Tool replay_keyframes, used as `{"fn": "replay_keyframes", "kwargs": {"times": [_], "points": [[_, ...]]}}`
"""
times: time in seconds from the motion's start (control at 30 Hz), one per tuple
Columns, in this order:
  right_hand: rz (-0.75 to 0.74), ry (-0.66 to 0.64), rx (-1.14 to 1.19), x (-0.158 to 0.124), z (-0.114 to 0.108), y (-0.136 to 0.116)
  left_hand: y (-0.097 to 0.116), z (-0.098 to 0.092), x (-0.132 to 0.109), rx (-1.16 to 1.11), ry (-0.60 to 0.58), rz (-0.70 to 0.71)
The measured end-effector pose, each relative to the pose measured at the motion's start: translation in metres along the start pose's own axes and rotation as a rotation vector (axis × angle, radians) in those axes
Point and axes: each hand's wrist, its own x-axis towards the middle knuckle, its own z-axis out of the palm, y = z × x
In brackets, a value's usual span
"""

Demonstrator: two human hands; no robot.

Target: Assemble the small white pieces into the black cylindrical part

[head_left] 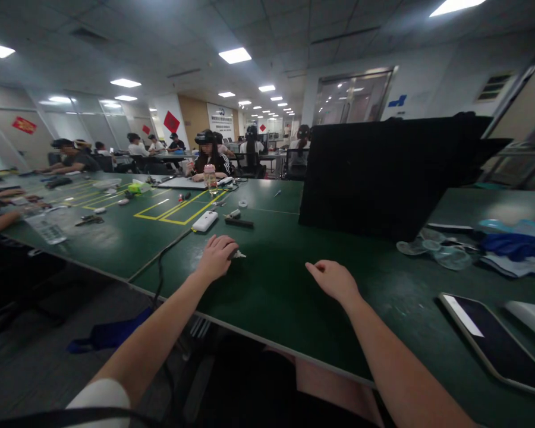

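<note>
Fingers (225, 245) of left hand (216, 257) curled down over small white object (239, 255), only its tip peeking out at 3 o'clock of the knuckles; closed upon it, pressed to green table (267, 291). Right hand (334, 280) flat-ish and loose, fingers stretched toward 9 o'clock, gripping nothing, resting on bare table surface well apart from left hand. White rectangular device (204, 221) at 12 o'clock of left hand, near, with black cable (160, 261) running from it down toward 7 o'clock over table edge. Short black bar (239, 223) just beside device at 3 o'clock. Yellow tape outline (178, 208) beyond, at 11 o'clock. Pink-capped bottle (210, 177) farther at 12 o'clock. Large black cloth-covered panel (392, 175) upright at 1 o'clock of right hand. Clear plastic bits (432, 249) and blue and white cloth pile (515, 249) at 3 o'clock, near panel foot. Tablet with dark screen (494, 342) at 4 o'clock of right hand, lying flat. Other people (211, 156) seated at far end of table and at 9 o'clock, hands on their own work.
</note>
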Motion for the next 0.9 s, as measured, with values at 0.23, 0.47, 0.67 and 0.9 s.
{"fn": "replay_keyframes", "kwargs": {"times": [0.23, 0.47, 0.67, 0.9], "points": [[0.001, -0.002, -0.02, 0.003, 0.001, 0.004, -0.023, 0.029, 0.0, -0.343, 0.301, -0.658], [-0.008, 0.022, 0.074, 0.003, 0.004, 0.005, -0.012, 0.052, 0.039, -0.521, 0.087, -0.656], [-0.023, 0.127, 0.161, -0.001, -0.001, 0.004, 0.041, 0.075, 0.068, -0.46, -0.184, -0.48], [-0.016, 0.288, 0.18, -0.005, -0.004, -0.005, 0.15, 0.079, 0.055, -0.333, -0.285, -0.139]]}}
